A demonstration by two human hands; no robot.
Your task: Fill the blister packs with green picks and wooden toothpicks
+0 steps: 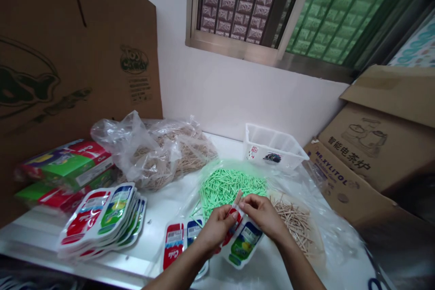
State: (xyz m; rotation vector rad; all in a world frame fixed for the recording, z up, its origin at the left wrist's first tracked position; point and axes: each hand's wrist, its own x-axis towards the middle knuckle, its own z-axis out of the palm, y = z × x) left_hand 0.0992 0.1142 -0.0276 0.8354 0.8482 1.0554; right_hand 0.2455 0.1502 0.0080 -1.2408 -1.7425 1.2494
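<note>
My left hand [219,229] is closed around the red cola side of a double candy packet [245,244], whose other half is green and blue with a lemon picture. Thin brown sticks [239,196] poke up at the top of its red half. My right hand [261,213] is closed in a pinch at these sticks and the packet's upper edge; its fingertips partly hide the contact. Below my left forearm lies another double packet [174,244], partly covered. Just behind my hands spreads a heap of green sticks [231,186], with loose brown sticks [295,222] to the right.
Stacked double packets [98,222] lie at left, before colourful boxes [71,163]. Behind are a clear bag of brown sticks [163,154] and a white plastic basket [275,147]. Cardboard boxes [360,140] stand right; a tall carton [102,54] stands left. Blue scissor-like handles [374,283] show at lower right.
</note>
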